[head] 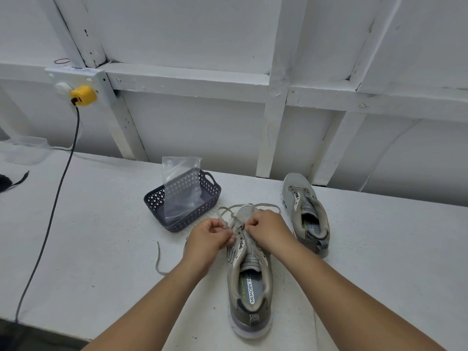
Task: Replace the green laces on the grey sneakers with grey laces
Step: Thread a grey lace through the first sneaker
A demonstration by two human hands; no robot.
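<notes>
Two grey sneakers are sitting on the white table point(101, 249): the near sneaker point(249, 274) is lying heel toward the person, and the far sneaker point(306, 211) is standing just beside it to the right, its eyelets apparently bare. Both hands are working at the lower eyelets of the near one. The left hand point(210, 235) is curling its fingers and pinching a strand of the pale lace point(225, 211) beside the tongue; the right hand point(268, 228) is also curling in, its fingertips pinching at the lace on the opposite eyelet row. Loops of that lace are fanning out over the toe (its colour is reading as greyish, so I cannot tell whether it is the old lace coming out or the new one going in).

Several things could be going wrong from here. Slack loops over the toe are lying loose and crossing each other, so a pull on the wrong strand risks tightening a snarl instead of feeding the eyelet. Uneven pulling by the two hands could be leaving one end much shorter than the other. Another strand point(159, 259) is trailing near the left forearm, where a sweep of the arm might drag it off. The dark basket point(202, 206), holding a clear bag point(181, 178), is standing just beyond the left hand, near enough to be nudged.
</notes>
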